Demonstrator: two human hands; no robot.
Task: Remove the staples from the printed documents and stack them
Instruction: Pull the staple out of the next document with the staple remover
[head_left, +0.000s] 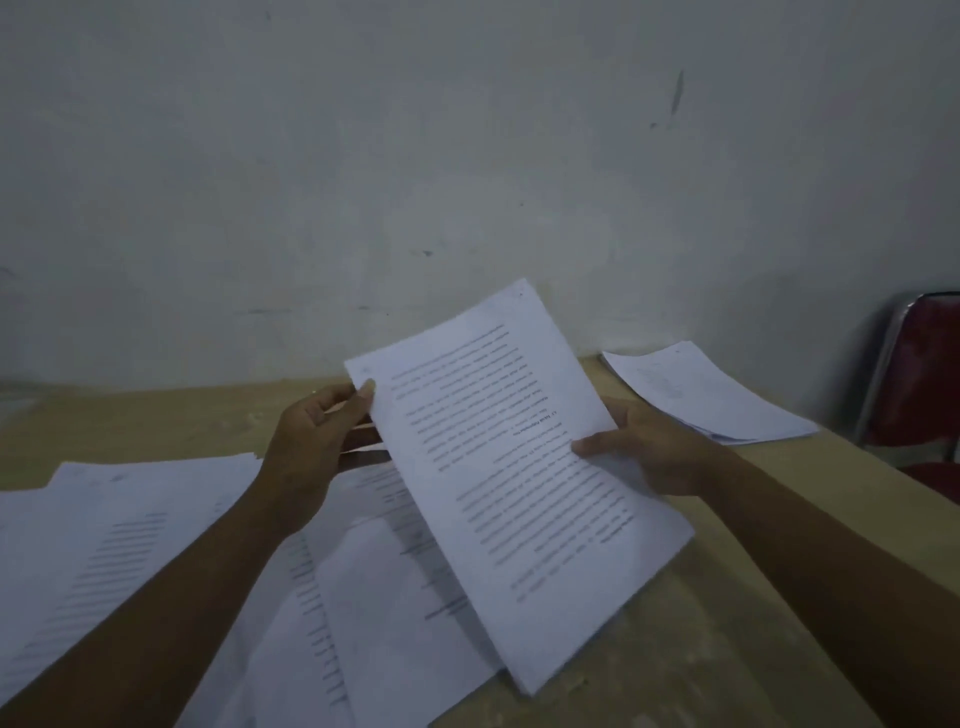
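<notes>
I hold a printed document (509, 467) of several white pages tilted up above the table, its text upside down to me. My left hand (317, 441) pinches its upper left corner, thumb on the front. My right hand (644, 447) grips its right edge, thumb across the printed face. Below it, loose printed documents (363, 597) lie spread over the table, and more documents (114, 535) overlap at the left. A neat stack of papers (706, 395) lies at the far right by the wall. No staple or staple remover can be made out.
The wooden table (727, 597) meets a white wall (467, 156) at its far edge. A red chair with a metal frame (914, 374) stands beyond the table's right end. The light is dim.
</notes>
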